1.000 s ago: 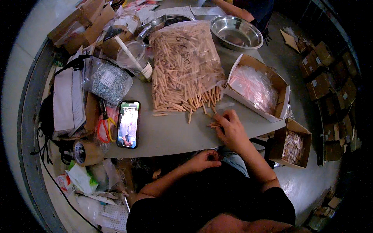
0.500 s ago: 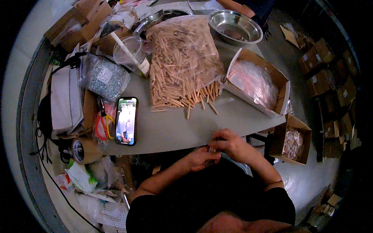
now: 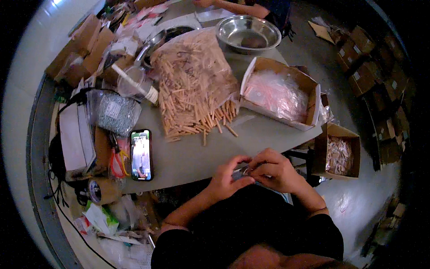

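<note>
My left hand and my right hand meet at the near edge of the grey table, fingers pinched together around a small pale piece that is mostly hidden. A big pile of short wooden pieces lies on a clear plastic bag farther up the table, with loose ones spilling toward me. An open cardboard box of pink-tinted plastic bags sits to the right of the pile.
A phone with a lit screen lies at left, beside a bag of small metal parts and tape rolls. A steel bowl stands at the far end near another person's arm. A box of small packets sits lower right.
My right hand drew back from the loose wooden pieces on the table to the near edge, where it joined my left hand around a small piece.
</note>
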{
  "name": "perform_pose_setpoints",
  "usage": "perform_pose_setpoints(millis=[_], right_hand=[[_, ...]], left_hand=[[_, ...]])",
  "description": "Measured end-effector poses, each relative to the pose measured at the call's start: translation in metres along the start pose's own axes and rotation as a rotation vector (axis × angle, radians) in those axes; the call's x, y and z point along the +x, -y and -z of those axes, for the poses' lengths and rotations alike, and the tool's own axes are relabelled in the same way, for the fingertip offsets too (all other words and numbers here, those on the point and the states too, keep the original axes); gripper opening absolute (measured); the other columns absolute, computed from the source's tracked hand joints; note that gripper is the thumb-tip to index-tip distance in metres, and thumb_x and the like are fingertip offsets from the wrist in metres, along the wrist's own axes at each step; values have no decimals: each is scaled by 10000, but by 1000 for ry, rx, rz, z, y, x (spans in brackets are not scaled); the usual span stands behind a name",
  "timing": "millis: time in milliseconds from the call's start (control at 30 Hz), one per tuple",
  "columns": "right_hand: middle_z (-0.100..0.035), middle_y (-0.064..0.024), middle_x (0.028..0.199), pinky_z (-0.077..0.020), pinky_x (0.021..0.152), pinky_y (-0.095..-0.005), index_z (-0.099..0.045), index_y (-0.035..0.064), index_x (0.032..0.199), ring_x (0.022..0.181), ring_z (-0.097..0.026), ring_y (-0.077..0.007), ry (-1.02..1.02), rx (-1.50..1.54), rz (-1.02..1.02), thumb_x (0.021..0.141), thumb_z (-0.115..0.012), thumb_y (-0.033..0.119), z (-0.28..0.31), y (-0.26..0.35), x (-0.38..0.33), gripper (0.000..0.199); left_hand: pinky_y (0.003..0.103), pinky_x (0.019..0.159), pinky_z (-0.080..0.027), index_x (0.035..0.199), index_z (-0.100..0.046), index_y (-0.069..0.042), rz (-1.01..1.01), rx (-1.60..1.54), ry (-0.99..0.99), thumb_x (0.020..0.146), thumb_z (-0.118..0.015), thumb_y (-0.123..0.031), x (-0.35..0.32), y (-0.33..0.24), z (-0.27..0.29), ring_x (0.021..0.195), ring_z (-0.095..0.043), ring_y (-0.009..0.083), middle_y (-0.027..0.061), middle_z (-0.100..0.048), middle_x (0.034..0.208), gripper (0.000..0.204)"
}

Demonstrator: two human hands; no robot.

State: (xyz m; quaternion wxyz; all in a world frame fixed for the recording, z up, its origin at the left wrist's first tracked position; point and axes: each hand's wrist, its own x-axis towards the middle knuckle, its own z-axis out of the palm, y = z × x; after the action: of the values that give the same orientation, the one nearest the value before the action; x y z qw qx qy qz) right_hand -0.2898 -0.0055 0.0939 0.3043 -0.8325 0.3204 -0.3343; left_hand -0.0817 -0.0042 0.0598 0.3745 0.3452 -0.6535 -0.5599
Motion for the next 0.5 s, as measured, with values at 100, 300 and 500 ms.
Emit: perform_pose_setpoints(millis=[100, 300, 500], right_hand=[[-645, -94, 965, -512, 767, -402, -646, 72, 905, 900, -611, -308, -50, 37, -116, 763, -722, 104, 2, 0, -8, 164], [-632, -119, 920, -511, 755, -413, -629, 67, 901, 894, -602, -329, -98, -14, -210, 774, -711, 129, 1, -4, -17, 164], [-581, -114, 889, -481, 721, -392, -595, 61, 858, 844, -571, -320, -172, -16, -83, 754, -715, 78, 1, -9, -34, 159]], left_hand=[[353, 733, -494, 989, -588, -11, -424, 325, -132, 806, -710, -63, 8, 7, 1, 816, -603, 290, 136, -614, 888, 227], [340, 675, -481, 863, -607, -16, -426, 404, -118, 794, -680, 11, 19, -2, -12, 765, -587, 285, 123, -602, 838, 104], [287, 616, -451, 856, -594, -3, -273, 180, -96, 838, -650, 13, 12, 6, -23, 708, -561, 209, 110, -584, 801, 61]])
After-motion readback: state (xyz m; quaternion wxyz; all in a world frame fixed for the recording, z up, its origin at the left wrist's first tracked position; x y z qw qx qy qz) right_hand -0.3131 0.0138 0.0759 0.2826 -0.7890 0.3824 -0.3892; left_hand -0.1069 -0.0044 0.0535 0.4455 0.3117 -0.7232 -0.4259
